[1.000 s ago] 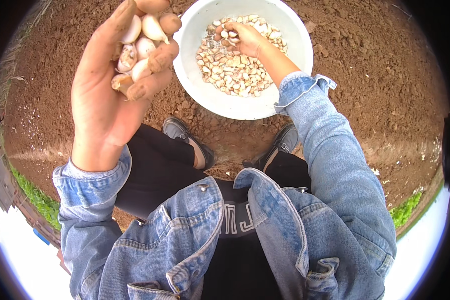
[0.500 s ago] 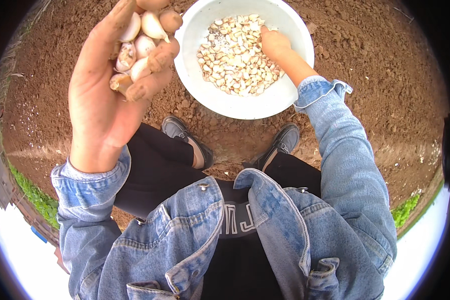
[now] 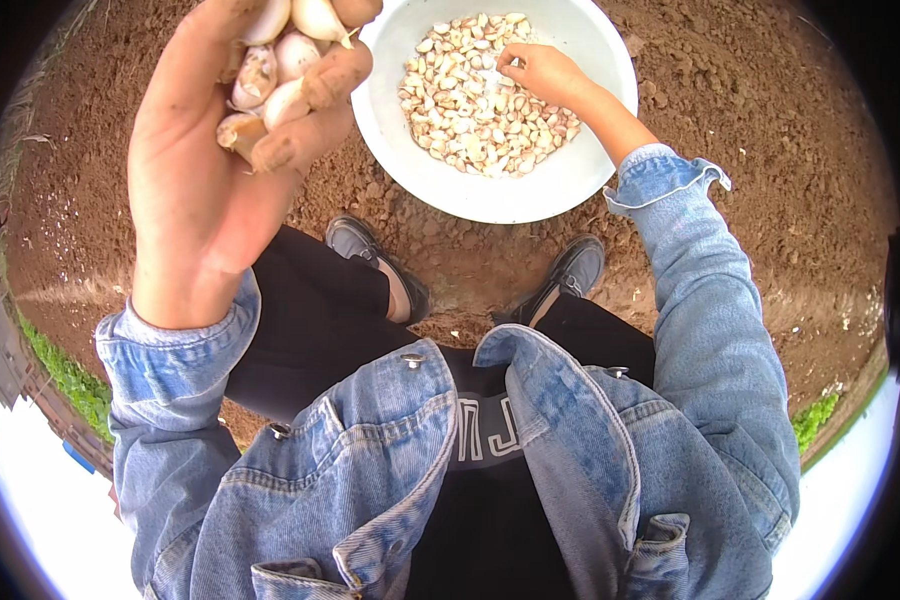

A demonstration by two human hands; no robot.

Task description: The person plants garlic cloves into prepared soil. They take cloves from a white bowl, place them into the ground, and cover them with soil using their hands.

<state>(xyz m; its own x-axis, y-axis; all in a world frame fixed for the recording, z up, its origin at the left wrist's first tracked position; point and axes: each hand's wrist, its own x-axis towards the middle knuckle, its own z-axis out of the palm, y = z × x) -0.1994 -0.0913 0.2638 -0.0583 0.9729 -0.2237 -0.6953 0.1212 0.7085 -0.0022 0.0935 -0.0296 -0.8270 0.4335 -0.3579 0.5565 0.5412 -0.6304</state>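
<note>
Several garlic cloves [image 3: 286,75] lie cupped in my left hand [image 3: 205,190], raised palm up at the upper left, its fingers curled round them. My right hand [image 3: 550,76] reaches over a white basin [image 3: 470,200] in front of me. Its thumb and fingertips are pinched together just above the heap of loose garlic cloves [image 3: 490,125] in the basin. Whatever sits in that pinch, if anything, is too small to make out. The basin rests on the soil, beyond my feet.
Brown, crumbly soil [image 3: 770,180] surrounds the basin on both sides. My dark shoes [image 3: 560,275] stand apart on the ground at the near side of the basin. Green plants [image 3: 70,375] grow at the far left edge, with more at the right.
My right hand has shifted left and slightly up over the cloves, and its fingertips now show. My left hand has risen a little, still holding its cloves.
</note>
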